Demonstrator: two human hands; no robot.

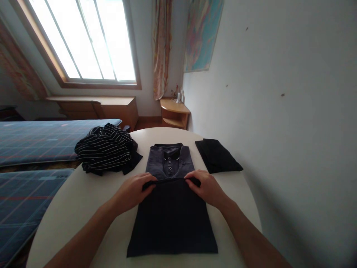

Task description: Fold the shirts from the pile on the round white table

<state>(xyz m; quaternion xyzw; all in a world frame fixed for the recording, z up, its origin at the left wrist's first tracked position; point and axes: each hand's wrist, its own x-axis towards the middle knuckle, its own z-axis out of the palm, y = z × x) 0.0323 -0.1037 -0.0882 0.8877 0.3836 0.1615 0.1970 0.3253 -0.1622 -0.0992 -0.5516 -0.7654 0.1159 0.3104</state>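
A dark grey polo shirt (170,208) lies flat on the round white table (83,208), collar and white buttons pointing away from me. Its lower part is folded up over the body, with the folded edge lying just below the button placket. My left hand (134,191) pinches the left end of that edge, fingers closed on the cloth. My right hand (205,186) pinches the right end of the same edge in the same way.
A crumpled black-and-white striped garment (104,149) lies at the table's far left. A folded black garment (217,155) lies at the far right, close to the white wall. Beds with blue plaid covers (33,141) stand to the left. A wooden shelf (174,111) stands beyond the table.
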